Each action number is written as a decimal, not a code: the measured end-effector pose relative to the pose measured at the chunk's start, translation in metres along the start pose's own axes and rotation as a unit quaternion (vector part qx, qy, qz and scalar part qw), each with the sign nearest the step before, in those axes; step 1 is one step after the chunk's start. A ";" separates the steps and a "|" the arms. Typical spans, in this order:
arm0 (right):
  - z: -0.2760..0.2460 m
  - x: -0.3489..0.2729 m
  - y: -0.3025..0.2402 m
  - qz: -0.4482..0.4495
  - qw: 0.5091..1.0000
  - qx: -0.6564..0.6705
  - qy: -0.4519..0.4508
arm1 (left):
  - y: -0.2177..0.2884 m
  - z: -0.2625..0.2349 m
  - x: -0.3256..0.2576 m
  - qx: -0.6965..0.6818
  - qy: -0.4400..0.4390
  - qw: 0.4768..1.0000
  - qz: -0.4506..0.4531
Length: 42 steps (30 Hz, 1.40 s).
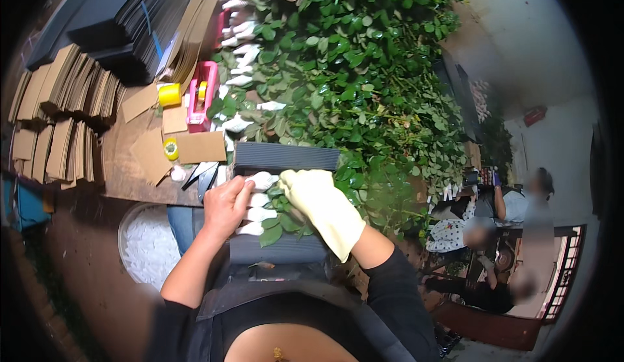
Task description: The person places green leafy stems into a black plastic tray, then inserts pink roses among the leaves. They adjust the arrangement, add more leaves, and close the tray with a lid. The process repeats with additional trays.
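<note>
Leafy flower stems with white-covered heads lie side by side in front of me, between two dark ribbed boards, a far one and a near one. My bare left hand is closed, its thumb and fingers pinching the topmost white-covered flower head. In a pale yellow glove, my right hand closes round the same flower's stem just right of the head; the stem itself is hidden by the glove. Below them, more white-covered heads point left, with green leaves beside them.
A big heap of leafy stems covers the table's far side. On the left are a pink tape dispenser, yellow tape roll, scissors, cardboard pieces and stacked cardboard. A tub of white sleeves stands below. Several people work at right.
</note>
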State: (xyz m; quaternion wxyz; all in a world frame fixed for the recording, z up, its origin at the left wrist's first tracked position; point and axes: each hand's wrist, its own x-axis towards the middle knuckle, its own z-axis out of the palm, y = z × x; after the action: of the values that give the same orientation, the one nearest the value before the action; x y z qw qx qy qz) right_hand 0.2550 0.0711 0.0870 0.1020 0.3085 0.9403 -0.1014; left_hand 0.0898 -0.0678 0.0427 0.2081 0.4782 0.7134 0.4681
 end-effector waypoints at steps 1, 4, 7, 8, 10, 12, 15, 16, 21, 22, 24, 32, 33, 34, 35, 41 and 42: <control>0.002 0.001 0.000 -0.006 1.000 0.006 0.007 | -0.002 -0.003 -0.003 -0.010 -0.011 1.000 -0.016; 0.006 0.000 0.000 -0.006 1.000 0.016 0.020 | -0.008 -0.002 -0.008 -0.032 -0.021 0.998 -0.058; 0.009 0.002 0.000 -0.011 0.999 0.024 0.021 | 0.003 -0.001 -0.011 -0.182 0.035 0.980 -0.075; 0.007 0.004 -0.002 -0.009 1.000 0.023 0.014 | -0.009 0.000 -0.016 -0.200 0.039 0.975 -0.085; 0.006 0.003 0.000 -0.006 1.000 0.022 0.010 | -0.002 -0.017 -0.017 -0.254 0.162 0.949 -0.092; 0.003 -0.001 0.002 -0.012 1.000 0.022 0.016 | -0.012 -0.042 -0.018 -0.203 0.221 0.951 -0.073; -0.001 -0.009 0.010 -0.086 0.996 0.010 0.021 | -0.042 -0.057 -0.024 -0.190 0.000 0.945 -0.266; -0.017 -0.008 -0.003 -0.045 0.999 0.023 -0.020 | -0.062 -0.035 -0.025 -0.187 -0.012 0.958 -0.215; -0.002 -0.006 -0.014 -0.016 0.999 -0.031 0.009 | -0.027 0.007 -0.005 -0.132 -0.065 0.967 -0.208; 0.002 -0.005 -0.014 -0.002 0.999 -0.035 0.004 | -0.027 0.007 -0.007 -0.131 -0.059 0.969 -0.201; 0.002 -0.002 -0.016 0.025 0.999 -0.045 -0.014 | -0.027 0.011 -0.014 -0.162 -0.020 0.972 -0.168; -0.041 -0.008 -0.010 -0.011 0.993 0.044 -0.108 | -0.045 -0.055 -0.022 -0.174 0.073 0.979 -0.081; -0.035 -0.006 -0.003 0.009 0.990 0.062 -0.129 | -0.046 -0.055 -0.025 -0.136 -0.046 0.972 -0.185; -0.034 -0.007 -0.006 0.008 0.991 0.046 -0.122 | -0.034 -0.050 -0.024 -0.075 -0.058 0.981 -0.167; -0.032 -0.007 -0.010 0.007 0.993 0.031 -0.116 | -0.020 -0.042 -0.021 -0.015 -0.070 0.986 -0.147; -0.002 -0.008 -0.015 0.024 0.995 -0.066 -0.072 | -0.030 -0.014 -0.023 -0.090 -0.125 0.983 -0.104; 0.001 -0.008 -0.016 0.027 0.994 -0.076 -0.077 | -0.029 -0.017 -0.027 -0.160 -0.095 0.973 -0.139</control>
State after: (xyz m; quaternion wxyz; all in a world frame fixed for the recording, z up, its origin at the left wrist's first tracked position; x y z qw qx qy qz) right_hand 0.2517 0.0540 0.0906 0.2006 0.3164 0.9258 -0.0500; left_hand 0.0755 -0.1026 0.0210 0.4117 0.3769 0.6661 0.4948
